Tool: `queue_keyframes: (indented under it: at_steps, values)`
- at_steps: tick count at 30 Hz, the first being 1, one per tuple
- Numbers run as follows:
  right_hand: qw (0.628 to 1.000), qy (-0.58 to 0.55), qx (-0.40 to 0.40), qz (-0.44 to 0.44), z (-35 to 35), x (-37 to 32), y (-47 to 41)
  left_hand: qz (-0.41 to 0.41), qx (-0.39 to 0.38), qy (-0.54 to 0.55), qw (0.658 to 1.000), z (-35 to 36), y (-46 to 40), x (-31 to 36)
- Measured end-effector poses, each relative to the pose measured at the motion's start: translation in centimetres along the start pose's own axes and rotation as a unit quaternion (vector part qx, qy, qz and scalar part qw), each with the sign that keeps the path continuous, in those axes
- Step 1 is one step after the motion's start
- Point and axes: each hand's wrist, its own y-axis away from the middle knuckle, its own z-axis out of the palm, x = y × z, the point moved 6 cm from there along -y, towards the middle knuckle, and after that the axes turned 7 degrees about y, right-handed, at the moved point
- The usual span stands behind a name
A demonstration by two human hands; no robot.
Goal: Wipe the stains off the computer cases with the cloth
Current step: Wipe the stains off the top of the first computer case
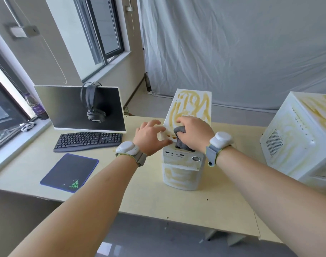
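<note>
White tower case [184,164] stands upright on the pale desk [143,197], front panel toward the person. Its top panel carries yellow-brown stains [193,104] in looping smears, heaviest toward the far end; fainter yellowish patches show on the lower front.

Right hand [192,133] rests on the near end of the top panel, fingers curled round a bunched grey cloth [182,140]. Cloth touches the panel, and its lower edge hangs over the front lip above the port row.

Left hand [149,136] lies against the case's upper left edge, fingers spread and fairly straight, thumb tip near a few small brown spots on the top; it holds nothing. Both wrists wear a white band-mounted device.

Second white case [296,140] sits at the desk's right, well apart from the first, with yellow smears over its top and side.

Left of the tower: monitor [84,110] with black headphones [93,102] hung over its top edge, black keyboard [88,140] in front of it, dark mouse pad [70,172] nearer the desk edge. Purple bottle [37,106] on the windowsill.
</note>
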Motion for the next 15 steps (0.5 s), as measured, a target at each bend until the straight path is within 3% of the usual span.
queue_keyframes:
  at_steps: [8, 13, 15]
  values:
    - [0.993, 0.098, -0.057, 0.016, 3.2, -2.1, 0.2, 0.032, 0.003, -0.034, 0.999, -0.1, -0.1, -0.5]
    - [0.994, 0.047, -0.088, 0.039, 1.9, -1.6, -0.4, 0.036, -0.048, -0.028, 0.998, -0.5, -0.6, -1.2]
    - [0.997, 0.025, -0.053, 0.059, 1.5, -2.1, -0.9, 0.032, -0.074, -0.016, 0.997, -0.7, -0.9, -1.7]
